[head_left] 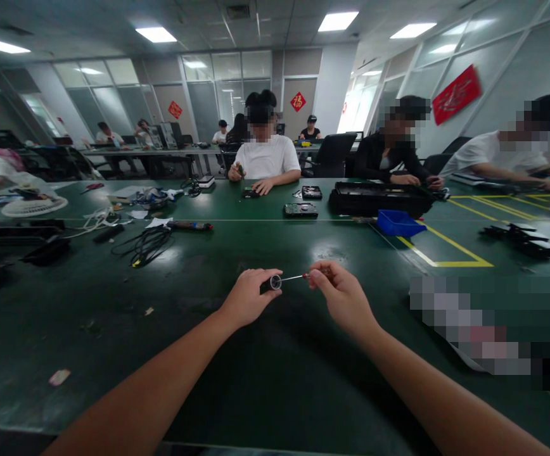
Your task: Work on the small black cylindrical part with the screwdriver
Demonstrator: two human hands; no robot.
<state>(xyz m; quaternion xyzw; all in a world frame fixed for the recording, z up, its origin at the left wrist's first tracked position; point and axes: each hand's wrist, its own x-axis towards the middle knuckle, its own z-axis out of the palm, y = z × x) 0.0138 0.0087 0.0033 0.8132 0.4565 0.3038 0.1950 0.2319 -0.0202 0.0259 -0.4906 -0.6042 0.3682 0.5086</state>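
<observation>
Both of my hands are raised over the dark green table (pixel 275 354). My left hand (pixel 248 295) is closed round a short black screwdriver handle (pixel 272 283) with a round metal collar facing right. My right hand (pixel 341 294) pinches the far end of a thin metal bit (pixel 294 277) whose near end meets the collar. The bit lies level between the two hands, a little above the table top.
A blue bin (pixel 397 223), a long black case (pixel 379 198) and hard drives (pixel 300 210) lie farther back. Black cables (pixel 146 244) and a white fan (pixel 33 206) are at the left. Three people sit across the table, one person (pixel 265 158) directly opposite. Yellow tape lines (pixel 446 250) mark the right side.
</observation>
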